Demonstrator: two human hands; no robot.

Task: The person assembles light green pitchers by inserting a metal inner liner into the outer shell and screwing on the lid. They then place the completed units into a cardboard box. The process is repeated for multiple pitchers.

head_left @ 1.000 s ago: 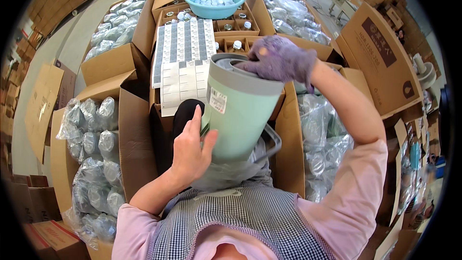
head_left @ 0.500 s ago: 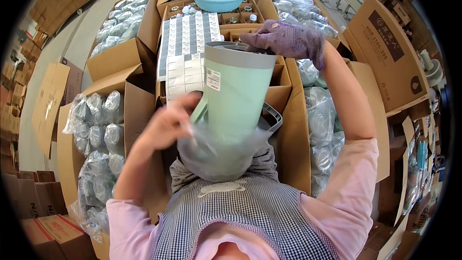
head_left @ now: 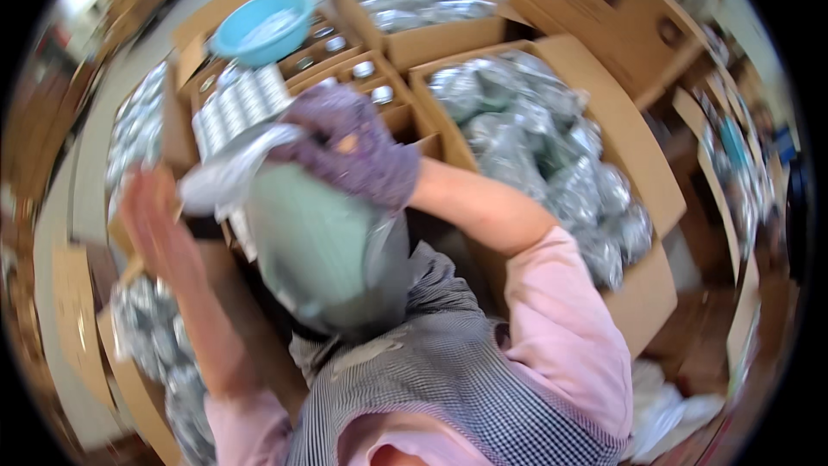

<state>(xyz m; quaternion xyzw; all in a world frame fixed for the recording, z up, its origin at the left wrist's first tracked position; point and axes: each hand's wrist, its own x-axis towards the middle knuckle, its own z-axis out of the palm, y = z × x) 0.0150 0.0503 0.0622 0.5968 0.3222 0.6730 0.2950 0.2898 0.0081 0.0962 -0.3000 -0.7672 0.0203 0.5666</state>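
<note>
Pale green, the jug (head_left: 306, 229) leans over the lap (head_left: 440, 280), long axis running far-left to near-right — the nearer, gloved right hand (head_left: 354, 138) clenches its fingers on the plastic bag (head_left: 224, 177), while the left hand (head_left: 159, 224), blurred fingers seemingly straight and empty, hovers just left.

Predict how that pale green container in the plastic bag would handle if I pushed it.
The pale green container is probably stiff, given its smooth, rounded wall. The plastic bag looks floppy and possibly slippery, being thin and loose near the gloved right hand. Round and tilted, the container might roll.
</note>
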